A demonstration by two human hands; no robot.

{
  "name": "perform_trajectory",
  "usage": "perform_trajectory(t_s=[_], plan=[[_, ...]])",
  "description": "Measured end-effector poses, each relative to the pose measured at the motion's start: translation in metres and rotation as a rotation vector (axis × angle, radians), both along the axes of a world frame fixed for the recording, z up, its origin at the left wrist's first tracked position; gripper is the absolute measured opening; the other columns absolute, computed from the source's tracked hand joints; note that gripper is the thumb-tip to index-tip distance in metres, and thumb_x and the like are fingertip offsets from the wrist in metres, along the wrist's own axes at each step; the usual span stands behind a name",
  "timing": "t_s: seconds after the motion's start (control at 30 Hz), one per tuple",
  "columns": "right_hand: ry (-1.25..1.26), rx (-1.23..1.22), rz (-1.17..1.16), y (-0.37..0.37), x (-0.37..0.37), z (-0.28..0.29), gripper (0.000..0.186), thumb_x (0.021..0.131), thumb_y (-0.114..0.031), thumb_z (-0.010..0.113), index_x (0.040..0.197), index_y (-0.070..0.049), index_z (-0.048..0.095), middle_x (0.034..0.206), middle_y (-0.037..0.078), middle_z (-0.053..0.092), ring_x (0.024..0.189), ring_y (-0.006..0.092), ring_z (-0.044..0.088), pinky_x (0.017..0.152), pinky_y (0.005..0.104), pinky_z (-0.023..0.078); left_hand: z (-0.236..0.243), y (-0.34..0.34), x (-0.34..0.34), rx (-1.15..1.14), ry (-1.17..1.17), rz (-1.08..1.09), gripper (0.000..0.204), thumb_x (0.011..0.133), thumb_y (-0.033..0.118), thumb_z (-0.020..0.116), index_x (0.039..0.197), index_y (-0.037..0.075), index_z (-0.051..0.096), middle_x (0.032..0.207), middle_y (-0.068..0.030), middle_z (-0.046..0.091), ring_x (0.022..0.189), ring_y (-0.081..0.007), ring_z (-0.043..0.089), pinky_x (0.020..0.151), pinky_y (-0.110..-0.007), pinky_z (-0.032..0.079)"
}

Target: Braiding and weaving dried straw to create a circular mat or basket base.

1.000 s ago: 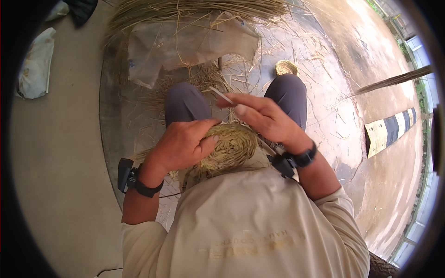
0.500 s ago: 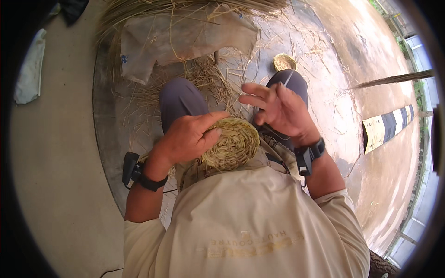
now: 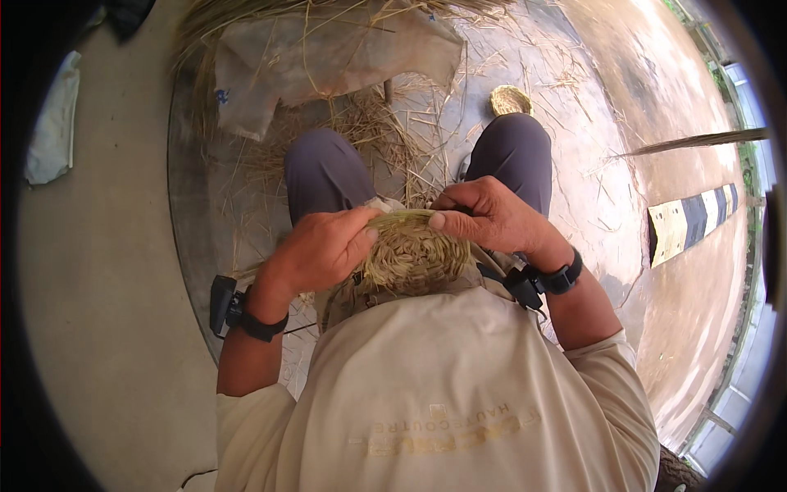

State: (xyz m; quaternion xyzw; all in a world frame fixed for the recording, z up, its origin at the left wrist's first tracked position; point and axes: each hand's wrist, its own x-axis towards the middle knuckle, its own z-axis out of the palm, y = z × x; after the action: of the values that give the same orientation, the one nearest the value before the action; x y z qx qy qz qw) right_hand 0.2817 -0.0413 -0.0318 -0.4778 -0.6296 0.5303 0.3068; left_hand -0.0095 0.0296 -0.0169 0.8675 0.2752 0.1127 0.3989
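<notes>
A round piece of woven straw basketry [image 3: 418, 256], greenish yellow with a coiled rim, rests against my lap between both hands. My left hand [image 3: 328, 246] grips its left edge, thumb on the near face and fingers behind the rim. At the upper right of the rim, my right hand [image 3: 488, 217] pinches the edge between thumb and fingers. The fingertips of both hands are partly hidden behind the weave. Dark bands with small devices circle both wrists.
A small round straw basket [image 3: 511, 101] stands on the floor beyond my right knee. Ahead, a pale sheet [image 3: 336, 70] lies under a bundle of long straw [image 3: 328, 10], with loose stalks scattered below. A black-and-yellow striped block [image 3: 689, 220] lies at the right.
My right hand has come down from above, where its fingers were spread, and now grips the rim. The woven piece has tilted, and my left hand stays on it.
</notes>
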Motion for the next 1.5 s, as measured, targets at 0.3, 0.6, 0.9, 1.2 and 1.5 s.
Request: perform_trajectory(t_s=[0.3,0.6,0.9,1.2,1.5], plan=[[0.101,-0.133,-0.083,-0.013,0.004,-0.014,0.04,0.108,-0.034,0.069,0.089,0.001,0.07,0.068,-0.006,0.051,0.067,0.0052,0.043,0.056,0.0295,0.038,-0.033,-0.015,0.01,-0.167,-0.18,0.128,0.02,0.107,0.011,0.058,0.118,-0.004,0.066,0.083,-0.0216,0.066,0.069,-0.037,0.064,0.066,-0.039,0.052],[0.892,-0.165,-0.432,0.051,-0.047,0.04,0.027,0.108,-0.023,0.059,0.103,-0.001,0.073,0.085,0.002,0.064,0.07,0.0207,0.063,0.066,0.0373,0.051,-0.007,-0.011,0.024,0.013,-0.129,0.064,0.019,0.106,0.017,0.059,0.11,-0.002,0.06,0.091,-0.0261,0.069,0.088,-0.0501,0.068,0.073,-0.051,0.055],[0.183,0.314,0.476,-0.01,-0.067,0.023,0.025,0.099,-0.008,0.07,0.121,0.001,0.072,0.121,0.019,0.071,0.115,0.0373,0.068,0.102,0.0452,0.054,-0.032,-0.007,0.009,-0.345,-0.269,0.21,0.034,0.105,0.023,0.065,0.125,-0.004,0.068,0.096,-0.0246,0.073,0.083,-0.0351,0.075,0.073,-0.038,0.057],[0.009,0.31,0.025,-0.021,0.026,0.031,0.03,0.109,-0.02,0.058,0.127,0.002,0.07,0.136,0.019,0.068,0.111,0.0273,0.066,0.094,0.0373,0.054,-0.03,-0.004,-0.004,-0.265,-0.15,0.426,0.028,0.104,0.023,0.066,0.096,-0.004,0.067,0.072,-0.0176,0.066,0.065,-0.016,0.058,0.062,-0.038,0.05],[-0.088,0.363,-1.259,-0.109,0.202,0.053,0.036,0.112,-0.022,0.058,0.137,0.001,0.068,0.083,-0.007,0.058,0.057,-0.0027,0.034,0.047,0.0182,0.025,-0.028,0.023,-0.047,-0.085,-0.19,0.755,0.031,0.104,0.025,0.063,0.103,-0.005,0.066,0.075,-0.0175,0.066,0.068,-0.0166,0.06,0.065,-0.039,0.05]])
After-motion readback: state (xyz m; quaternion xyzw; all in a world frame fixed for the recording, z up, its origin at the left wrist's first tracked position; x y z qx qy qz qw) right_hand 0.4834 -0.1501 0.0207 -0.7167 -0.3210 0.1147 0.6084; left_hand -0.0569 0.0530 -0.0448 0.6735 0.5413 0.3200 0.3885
